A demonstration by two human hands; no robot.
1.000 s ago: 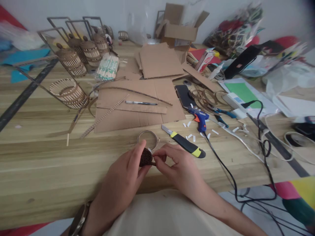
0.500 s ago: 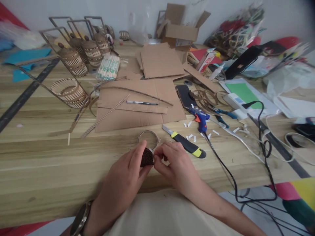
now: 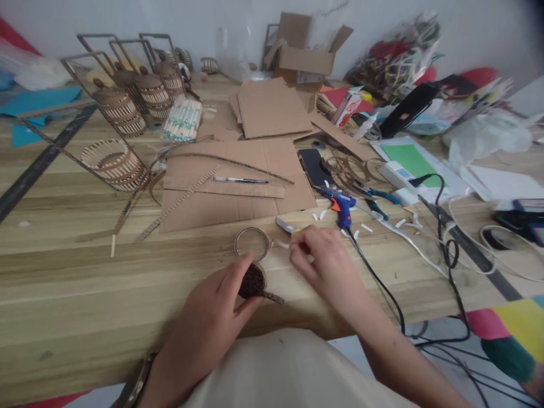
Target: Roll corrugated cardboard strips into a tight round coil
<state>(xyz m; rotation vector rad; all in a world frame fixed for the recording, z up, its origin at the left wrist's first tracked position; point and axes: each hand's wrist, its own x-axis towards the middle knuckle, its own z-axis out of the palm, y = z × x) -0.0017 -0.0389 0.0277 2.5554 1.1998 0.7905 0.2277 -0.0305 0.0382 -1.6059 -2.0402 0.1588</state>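
My left hand (image 3: 216,303) is closed around a coil of dark brown corrugated cardboard (image 3: 253,280), whose loose end sticks out to the right. To its right, apart from the coil, is my right hand (image 3: 321,258) with thumb and fingertips pinched. A thin white paper strip (image 3: 281,244), blurred, extends left from those fingertips. Just beyond the coil lies a cardboard ring (image 3: 251,243) on the table. Partly covered by my right hand is a utility knife (image 3: 284,225); its blade end shows.
A blue glue gun (image 3: 340,205) with a black cord lies to the right, among white paper scraps. Beyond are cardboard sheets (image 3: 238,212), a pen (image 3: 241,180), a phone (image 3: 313,166) and pliers (image 3: 377,203). Several small stick-and-cardboard buckets (image 3: 121,110) stand at the left.
My right hand has moved right and slightly away from the coil, with the white strip at its fingertips. The coil's loose end now shows. The right hand now covers much of the knife.
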